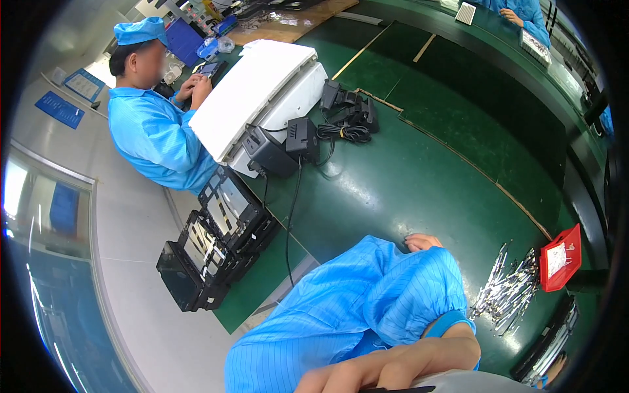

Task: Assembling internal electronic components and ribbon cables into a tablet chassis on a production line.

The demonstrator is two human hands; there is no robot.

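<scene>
My left hand [422, 242] rests on the green tabletop, partly behind the blue sleeve [413, 281]. Its visible fingers are curled together and nothing shows in them. Very close at the lower edge is my right hand [400, 370], its wrist bent and its fingers closed toward the left. A thin black edge [406, 390] shows beneath those fingers, but what it belongs to is cut off. Right of my sleeve lies a loose pile of thin silvery strips [508, 288]. Beside the pile stands a red tray [571, 259] with small white pieces in it.
Stacked black device frames [219, 242] stand at the left. Black power adapters [268, 150] with cables lie by a white casing [262, 85]. Beyond it a co-worker [154, 124] handles a small part. Another person's hand [557, 370] is beside a black tray [547, 337].
</scene>
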